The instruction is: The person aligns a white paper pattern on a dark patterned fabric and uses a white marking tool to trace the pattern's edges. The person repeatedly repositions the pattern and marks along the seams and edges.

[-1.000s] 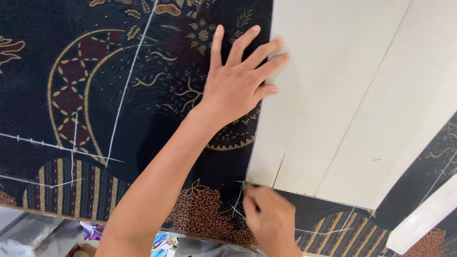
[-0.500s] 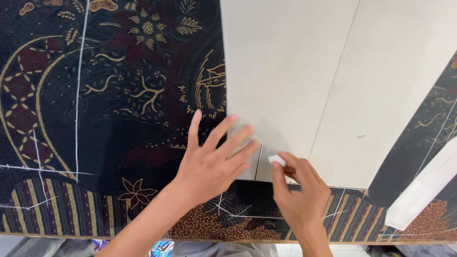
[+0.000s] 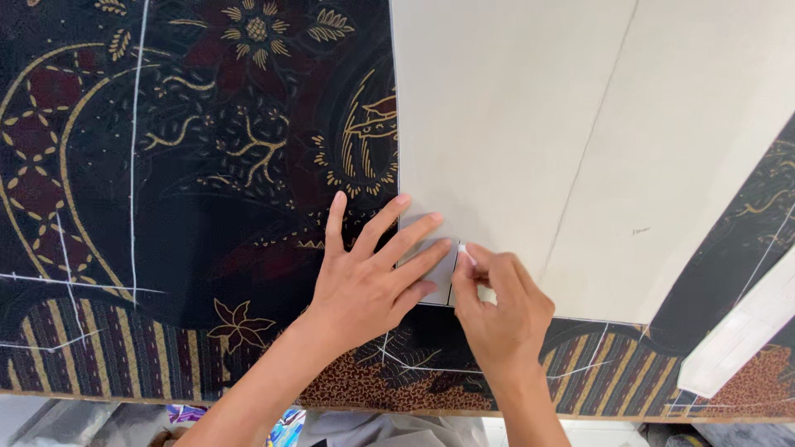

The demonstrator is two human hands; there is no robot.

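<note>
A dark patterned cloth [image 3: 207,190] with gold and red motifs and white chalk lines lies spread flat. On it rests a large cream paper pattern [image 3: 563,141] with a short slit at its lower edge. My left hand [image 3: 373,277] lies flat with fingers spread, pressing the pattern's lower left corner onto the cloth. My right hand [image 3: 497,306] pinches a small white piece of chalk [image 3: 464,250], its tip at the slit in the pattern, just beside my left fingertips.
A white strip, perhaps a ruler [image 3: 745,331], lies on the cloth at the right edge. The table's front edge runs along the bottom, with colourful items [image 3: 281,424] showing below it.
My left hand slid down from the upper cloth to the pattern's lower corner. My right hand rose from the bottom edge and brought the chalk to the slit. The view shifted.
</note>
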